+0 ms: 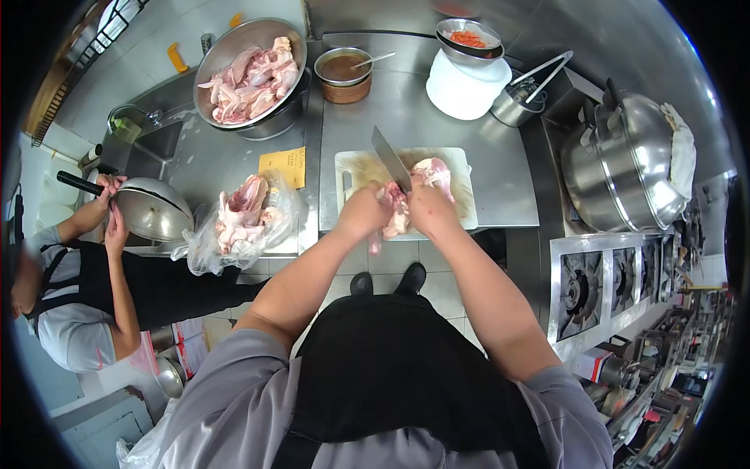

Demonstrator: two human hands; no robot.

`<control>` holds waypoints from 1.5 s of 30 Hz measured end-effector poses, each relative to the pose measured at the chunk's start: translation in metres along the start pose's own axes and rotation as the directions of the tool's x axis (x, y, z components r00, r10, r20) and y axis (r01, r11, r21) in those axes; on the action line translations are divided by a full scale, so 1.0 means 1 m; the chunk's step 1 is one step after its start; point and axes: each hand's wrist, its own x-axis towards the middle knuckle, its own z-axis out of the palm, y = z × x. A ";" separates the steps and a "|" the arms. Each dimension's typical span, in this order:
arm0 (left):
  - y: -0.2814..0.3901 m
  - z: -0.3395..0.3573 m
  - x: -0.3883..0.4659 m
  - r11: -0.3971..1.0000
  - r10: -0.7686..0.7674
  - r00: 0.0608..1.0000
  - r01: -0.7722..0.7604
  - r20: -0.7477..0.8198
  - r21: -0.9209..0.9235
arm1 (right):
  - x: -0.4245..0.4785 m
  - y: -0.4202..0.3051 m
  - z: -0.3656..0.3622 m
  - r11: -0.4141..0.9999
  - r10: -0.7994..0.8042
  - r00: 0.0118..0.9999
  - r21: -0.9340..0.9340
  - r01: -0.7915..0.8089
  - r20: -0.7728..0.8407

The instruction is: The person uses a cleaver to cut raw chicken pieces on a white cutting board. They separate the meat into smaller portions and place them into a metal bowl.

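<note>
A white cutting board (463, 205), stained brown in places, lies on the steel counter before me. My right hand (432, 206) grips a cleaver (389, 153), its blade pointing up and to the left over the board. With my left hand (369, 210) I hold a piece of raw chicken (397, 218) at the board's near edge; part of it hangs past that edge. The blade's lower end meets or lies just behind this piece; the exact contact is hidden by my hands. Beyond my right hand rests another raw chicken piece (432, 170), which looks like a leg.
Left of the board, raw poultry carcasses (241, 214) lie on a plastic bag (281, 220). Behind are a bowl of chicken pieces (205, 55) and a sauce bowl (319, 65). A co-worker (82, 281) holds a wok (155, 214) at far left. Stove burners (580, 293) and a large steel pot (615, 170) stand right.
</note>
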 end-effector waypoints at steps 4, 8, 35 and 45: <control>-0.020 -0.003 0.007 0.993 -0.055 0.990 0.041 -0.129 -0.108 | -0.083 0.008 -0.017 0.987 0.150 0.961 0.024 -0.160 0.234; -0.050 -0.009 0.016 0.989 -0.060 0.970 0.026 -0.234 -0.144 | -0.163 0.037 -0.030 0.958 0.278 0.919 -0.009 -0.287 0.279; -0.049 -0.012 0.018 0.961 0.134 0.930 -0.205 -0.342 -0.183 | -0.052 -0.025 -0.023 0.994 0.037 0.999 0.105 -0.035 -0.017; -0.078 -0.003 0.013 0.915 -0.059 0.936 -0.087 -0.346 -0.394 | -0.058 -0.028 -0.010 0.983 0.062 0.986 0.179 -0.034 -0.155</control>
